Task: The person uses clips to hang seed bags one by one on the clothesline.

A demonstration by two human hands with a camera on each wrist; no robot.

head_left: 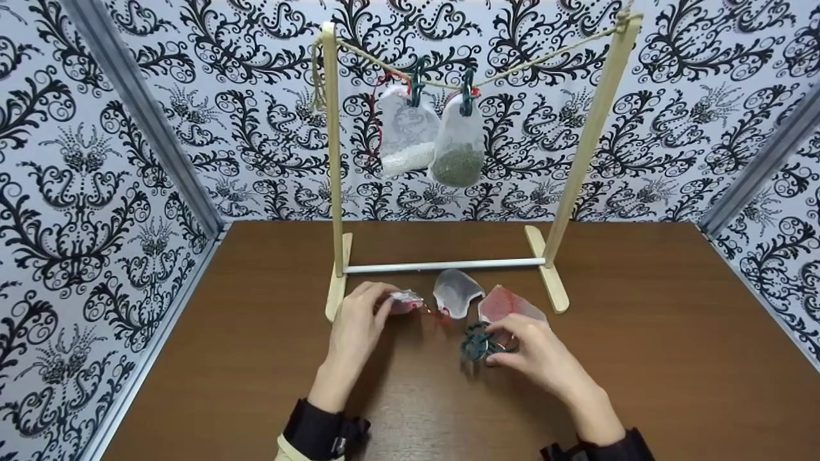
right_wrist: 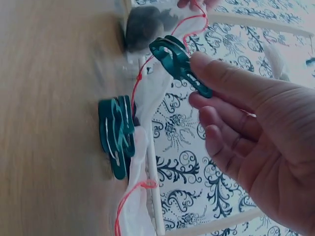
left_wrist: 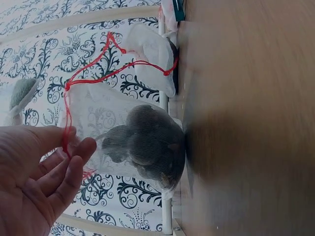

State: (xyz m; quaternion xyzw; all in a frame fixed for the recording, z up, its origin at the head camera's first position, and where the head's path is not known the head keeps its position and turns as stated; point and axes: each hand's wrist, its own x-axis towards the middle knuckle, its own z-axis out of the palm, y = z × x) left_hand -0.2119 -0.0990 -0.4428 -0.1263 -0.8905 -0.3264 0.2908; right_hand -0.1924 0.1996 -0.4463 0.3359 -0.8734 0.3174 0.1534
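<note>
The left hand (head_left: 359, 318) pinched what seemed the red cord (left_wrist: 67, 86) of the mesh bag (left_wrist: 147, 142) just beyond it while the right hand (head_left: 541, 352) pinched a green clip (right_wrist: 170, 56), likely preparing to hang the bag, which next called for raising both to the rope (head_left: 548, 58) ahead.

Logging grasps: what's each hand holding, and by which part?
Left hand: white mesh bag of dark lumps, by the red drawstring at its top. Right hand: green clothespin, pinched by one end.

Glossy plastic clip (right_wrist: 169, 60), mesh bag (left_wrist: 147, 142)
</note>
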